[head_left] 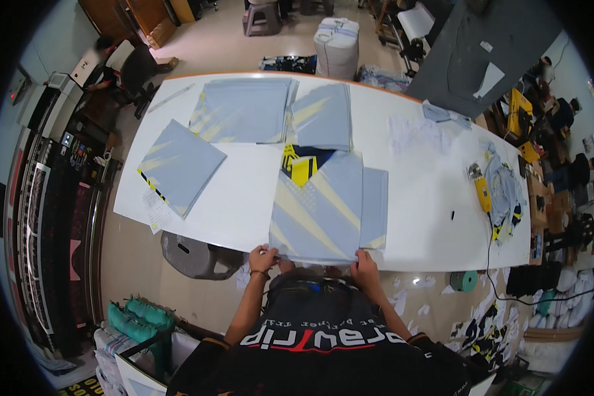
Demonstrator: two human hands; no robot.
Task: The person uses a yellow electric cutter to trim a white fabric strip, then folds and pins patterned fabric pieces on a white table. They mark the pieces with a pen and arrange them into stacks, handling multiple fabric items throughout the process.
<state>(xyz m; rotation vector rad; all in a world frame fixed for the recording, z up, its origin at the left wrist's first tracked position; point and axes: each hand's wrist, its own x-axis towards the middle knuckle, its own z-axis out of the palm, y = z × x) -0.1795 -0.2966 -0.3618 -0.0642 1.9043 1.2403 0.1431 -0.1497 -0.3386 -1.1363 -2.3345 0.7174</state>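
A grey-blue fabric panel (317, 218) with pale yellow streaks and a V-shaped notch lies flat at the table's near edge. Its near left corner is pinched by my left hand (263, 258), fingers closed. At the near right corner my right hand (364, 266) grips the same panel between thumb and fingers. Yellow and navy fabric (302, 165) shows through the notch. Partly under the panel's right side lies a narrower grey-blue piece (375, 208). Beyond are two folded fabric stacks, a wide one (244, 112) and a smaller one (323, 115).
Another grey-blue stack (181, 168) lies slanted over a paper sheet at the left of the white table (422, 218). Toward the right rest a yellow corded tool (483, 191) and crumpled fabric (505, 181). A grey stool (201, 256) stands by the near left edge.
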